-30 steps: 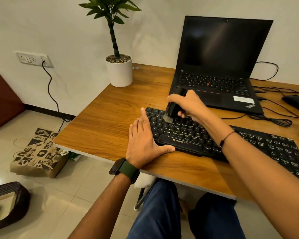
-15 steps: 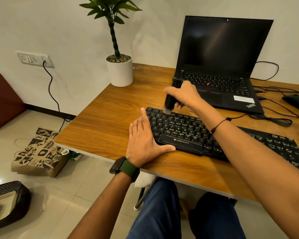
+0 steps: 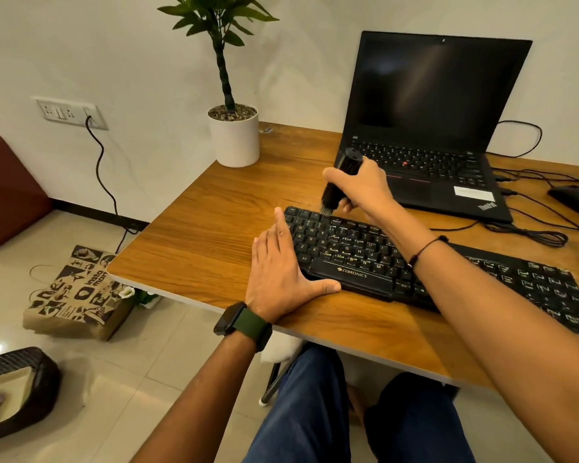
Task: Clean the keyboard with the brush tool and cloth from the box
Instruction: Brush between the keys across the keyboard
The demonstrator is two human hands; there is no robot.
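The right hand point(image 3: 365, 185) grips the black brush tool point(image 3: 340, 180), fingers curled round its barrel, holding it tilted with the bristles down on the top row of keys at the far left corner of the black keyboard point(image 3: 365, 252). The left hand point(image 3: 278, 279) lies flat on the desk point(image 3: 208, 235), fingers straight, pressed against the keyboard's left end with the thumb along its front edge. Just behind the brush stands an open laptop point(image 3: 428, 128), its screen dark, close to the right hand's knuckles. A potted plant point(image 3: 233, 135) sits at the desk's far left corner. Cables point(image 3: 528, 233) trail to the laptop's right.
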